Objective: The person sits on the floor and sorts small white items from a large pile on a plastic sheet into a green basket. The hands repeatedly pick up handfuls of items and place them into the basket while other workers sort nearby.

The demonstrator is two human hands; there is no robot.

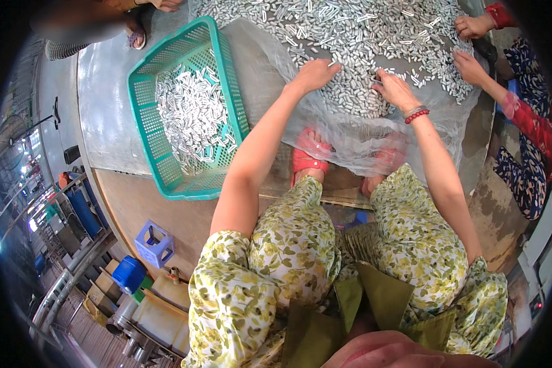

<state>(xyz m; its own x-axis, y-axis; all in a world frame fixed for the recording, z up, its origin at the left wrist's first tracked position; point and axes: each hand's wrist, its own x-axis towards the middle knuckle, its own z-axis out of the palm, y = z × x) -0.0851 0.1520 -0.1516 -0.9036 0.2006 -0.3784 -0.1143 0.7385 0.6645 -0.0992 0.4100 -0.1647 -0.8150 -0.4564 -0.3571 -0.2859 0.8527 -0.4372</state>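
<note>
Over on the left sits a green plastic basket (165,92), tilted on the grey floor (104,122), with a heap of small silver metal pieces (193,119) lying inside it. Moving across, the person's left hand (316,73) rests palm down at the near edge of the big pile of silver pieces (356,37), fingers close together and lightly curled, touching the pieces, though I cannot tell whether anything is pinched under them. The pile is spread on a clear plastic sheet (349,138) that drapes over red sandals (306,156). Just beside, the right hand (395,89), with a red bead bracelet (417,115) at the wrist, is curled down into the pile, fingertips pressed among the pieces. At the far right, another person's two hands (470,46) work the same pile from its other side.
</note>
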